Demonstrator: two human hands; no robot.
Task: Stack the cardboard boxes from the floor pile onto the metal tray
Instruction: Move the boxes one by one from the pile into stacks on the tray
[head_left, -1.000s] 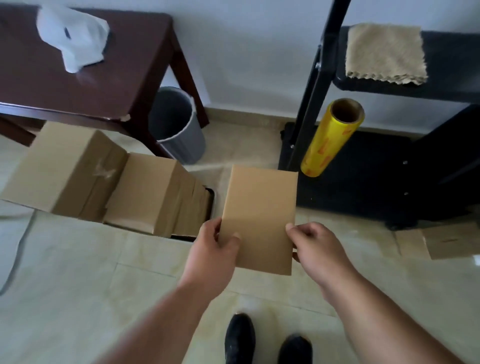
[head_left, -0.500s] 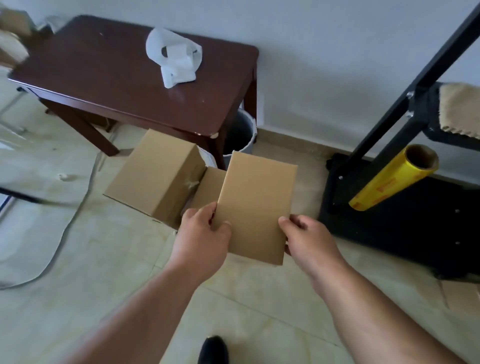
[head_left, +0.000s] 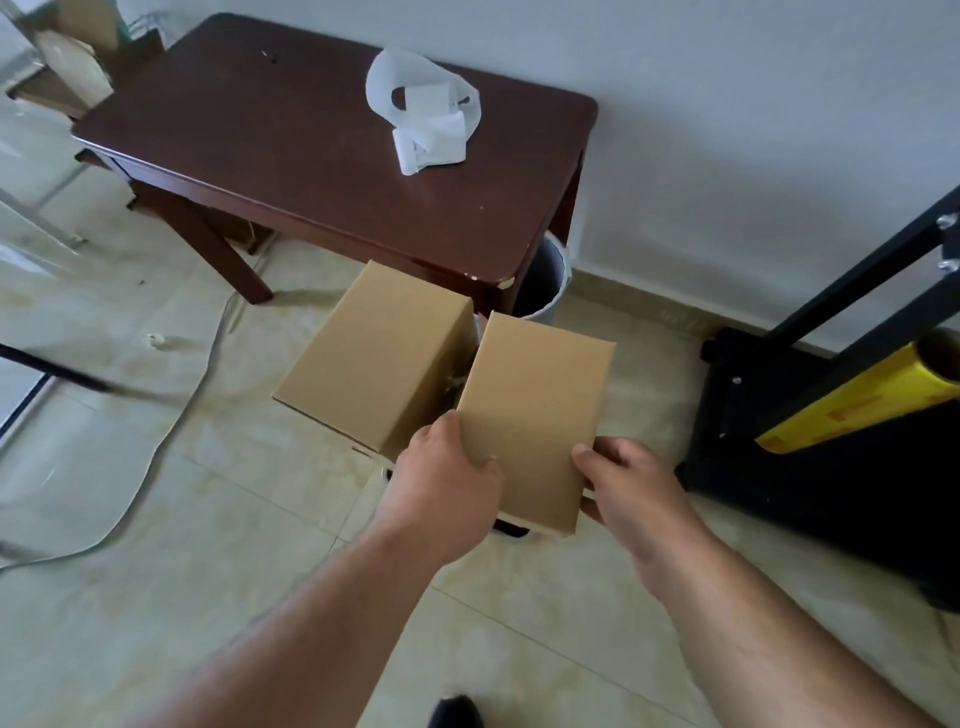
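Pointing away, long axis forward, box (head_left: 535, 415).

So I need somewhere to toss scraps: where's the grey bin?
In the head view the grey bin stands on the floor against the wall, tucked under the dark wooden table's right end, just behind the cardboard boxes.

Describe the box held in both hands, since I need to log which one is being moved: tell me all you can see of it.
The held cardboard box is plain brown, closed and unmarked on its visible top face, a flat rectangle with crisp edges. It is tilted, far end toward the wooden table. The left hand grips its near left edge, thumb on top; the right hand grips the near right corner. It hangs just right of another cardboard box; whether they touch is unclear. What lies beneath is mostly hidden.
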